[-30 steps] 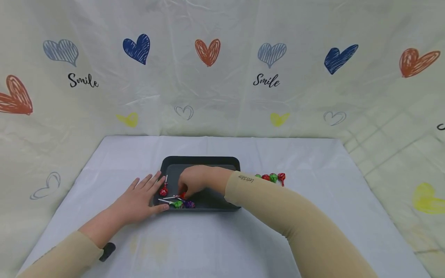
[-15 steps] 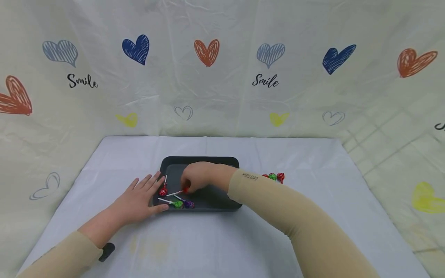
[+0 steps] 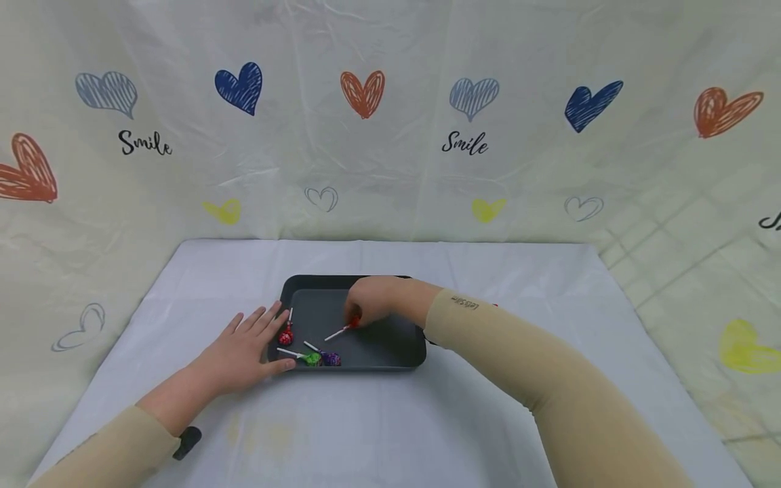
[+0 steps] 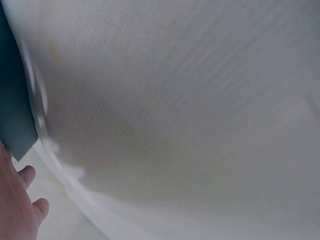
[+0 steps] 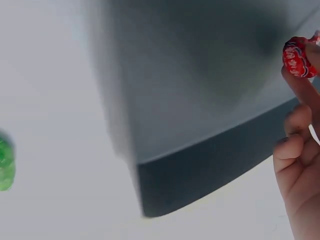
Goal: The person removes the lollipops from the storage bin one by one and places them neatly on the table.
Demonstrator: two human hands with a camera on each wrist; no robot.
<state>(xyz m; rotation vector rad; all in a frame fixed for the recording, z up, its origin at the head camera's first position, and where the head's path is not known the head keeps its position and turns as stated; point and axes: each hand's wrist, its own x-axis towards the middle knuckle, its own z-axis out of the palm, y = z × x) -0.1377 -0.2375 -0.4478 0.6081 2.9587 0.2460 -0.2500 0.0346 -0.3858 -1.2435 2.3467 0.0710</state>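
My right hand (image 3: 373, 298) pinches a red-wrapped lollipop (image 5: 297, 59) by its head, over the middle of the dark grey tray (image 3: 390, 352). Its white stick points down and left in the head view. With fingers spread, my left hand (image 3: 241, 349) rests at the tray's left edge; part of it shows in the left wrist view beside the tray wall (image 4: 15, 100). Inside the tray's left part lie another red lollipop (image 3: 285, 335), a green lollipop (image 3: 313, 359) and a purple lollipop (image 3: 331, 359), the last two side by side near the front wall.
A green-wrapped candy (image 5: 6, 162) lies on the white cloth outside the tray in the right wrist view. In the head view my right sleeve (image 3: 488, 325) hides most of that area. A curtain (image 3: 415, 169) printed with hearts hangs behind the table.
My right hand has lifted the red lollipop from beside the green and purple ones and moved it right, toward the tray's middle. My left hand stays in place.
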